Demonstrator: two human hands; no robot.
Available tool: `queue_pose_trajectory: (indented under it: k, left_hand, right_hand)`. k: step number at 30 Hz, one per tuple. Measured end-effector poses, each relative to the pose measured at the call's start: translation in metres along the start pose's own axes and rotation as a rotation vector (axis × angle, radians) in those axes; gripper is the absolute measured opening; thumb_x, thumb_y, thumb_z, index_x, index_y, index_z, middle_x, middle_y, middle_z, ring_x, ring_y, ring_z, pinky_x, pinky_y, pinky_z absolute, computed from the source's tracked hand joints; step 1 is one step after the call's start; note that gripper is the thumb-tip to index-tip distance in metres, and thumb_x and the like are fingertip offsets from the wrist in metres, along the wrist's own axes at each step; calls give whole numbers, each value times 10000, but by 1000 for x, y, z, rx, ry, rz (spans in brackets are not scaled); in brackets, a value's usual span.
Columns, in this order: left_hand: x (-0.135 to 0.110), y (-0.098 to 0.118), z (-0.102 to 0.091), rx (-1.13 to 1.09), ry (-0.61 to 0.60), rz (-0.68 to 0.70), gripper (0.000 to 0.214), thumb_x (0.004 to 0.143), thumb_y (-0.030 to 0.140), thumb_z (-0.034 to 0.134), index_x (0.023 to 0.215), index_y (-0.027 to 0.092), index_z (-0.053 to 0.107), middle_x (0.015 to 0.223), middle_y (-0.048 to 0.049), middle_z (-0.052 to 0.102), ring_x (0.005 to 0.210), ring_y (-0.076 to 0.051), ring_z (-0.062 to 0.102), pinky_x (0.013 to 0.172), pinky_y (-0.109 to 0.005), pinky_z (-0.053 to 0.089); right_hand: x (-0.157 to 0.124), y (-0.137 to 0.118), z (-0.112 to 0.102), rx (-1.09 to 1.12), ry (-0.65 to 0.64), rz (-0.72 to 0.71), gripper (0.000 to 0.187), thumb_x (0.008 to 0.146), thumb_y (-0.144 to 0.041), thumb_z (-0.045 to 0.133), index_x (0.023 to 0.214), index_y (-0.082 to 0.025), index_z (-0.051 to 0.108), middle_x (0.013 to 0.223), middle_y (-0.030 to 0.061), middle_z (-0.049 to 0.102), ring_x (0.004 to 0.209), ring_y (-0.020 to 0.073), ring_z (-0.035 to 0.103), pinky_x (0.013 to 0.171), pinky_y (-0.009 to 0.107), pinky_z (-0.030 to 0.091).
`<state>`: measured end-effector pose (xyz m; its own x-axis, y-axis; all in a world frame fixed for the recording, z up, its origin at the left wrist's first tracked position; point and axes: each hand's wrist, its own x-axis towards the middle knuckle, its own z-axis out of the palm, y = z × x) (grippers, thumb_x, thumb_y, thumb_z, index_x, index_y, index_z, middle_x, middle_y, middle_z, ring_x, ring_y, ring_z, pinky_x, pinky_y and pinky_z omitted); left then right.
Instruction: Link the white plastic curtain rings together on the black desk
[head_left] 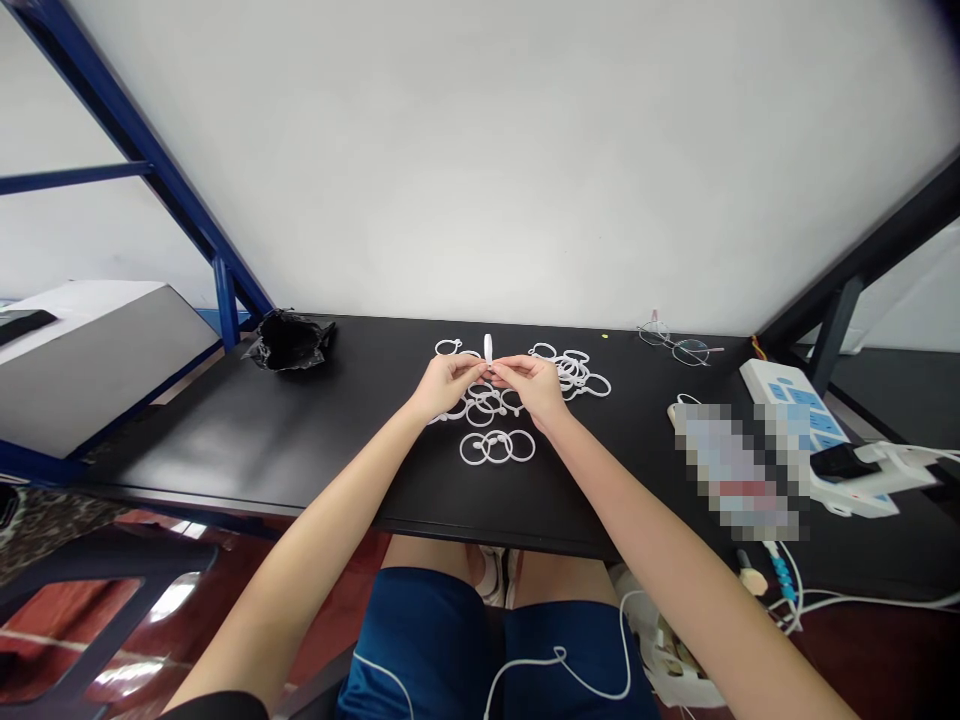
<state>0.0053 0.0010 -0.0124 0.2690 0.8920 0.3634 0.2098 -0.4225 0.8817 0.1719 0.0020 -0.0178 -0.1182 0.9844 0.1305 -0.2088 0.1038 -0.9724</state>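
Several white plastic rings lie scattered on the black table (300, 440), in a pile (574, 370) at the back and a linked row of rings (497, 446) nearer me. My left hand (444, 383) and my right hand (534, 385) meet above the rings, fingers pinched. Together they hold one white ring (488, 349) upright between their fingertips.
A crumpled black bag (291, 339) sits at the back left. Glasses (675, 345) lie at the back right. A white and blue power strip (806, 420) with plugs and cables occupies the right side, beside a blurred patch. Blue frame bars rise on the left.
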Motion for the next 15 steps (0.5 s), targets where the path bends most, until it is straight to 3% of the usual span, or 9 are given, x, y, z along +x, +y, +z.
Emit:
queue_pose_trajectory:
  k: [15]
  left_hand:
    - [0,0,1,-11,12,-4,347,849,443,606,880,116,717,853,-93,739,788,-192,692,721,-291,555]
  right_hand:
    - [-1,2,2,-1,24,-16,316,624,-424,820,774,-163,722,766,54,736,758,195,716,785,339,597]
